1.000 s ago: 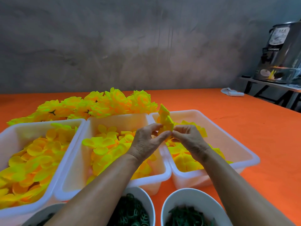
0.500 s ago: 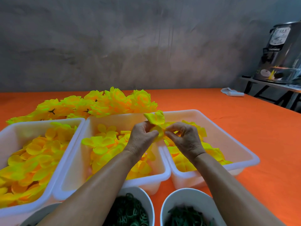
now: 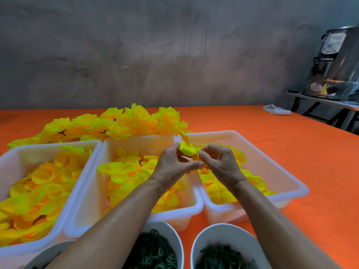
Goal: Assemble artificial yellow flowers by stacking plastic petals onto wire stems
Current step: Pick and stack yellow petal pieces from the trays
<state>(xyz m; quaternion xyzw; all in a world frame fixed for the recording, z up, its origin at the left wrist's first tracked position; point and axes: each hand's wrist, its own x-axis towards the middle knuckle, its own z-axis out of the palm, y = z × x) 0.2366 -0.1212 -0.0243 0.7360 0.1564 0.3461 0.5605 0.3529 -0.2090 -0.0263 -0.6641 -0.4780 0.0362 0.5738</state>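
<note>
left hand (image 3: 171, 166) pinches petals (image 3: 186, 149) | right hand (image 3: 221, 164) fingers curled, pinching petals from beneath | both above middle bin (image 3: 194, 206) rim

The only lettering in view sits on the steel urn (image 3: 338, 63) standing on a side stand (image 3: 318, 99) at the far right, beyond the orange table's right edge. A white label (image 3: 333, 43) high on the urn's body carries dark print too small and blurred to read. Below it, a line of pale capital letters (image 3: 327, 59) on a dark band appears to end in "WARE" (the opening letters cannot be made out). A round white sticker (image 3: 315, 86) near the urn's base shows no legible characters.
</note>
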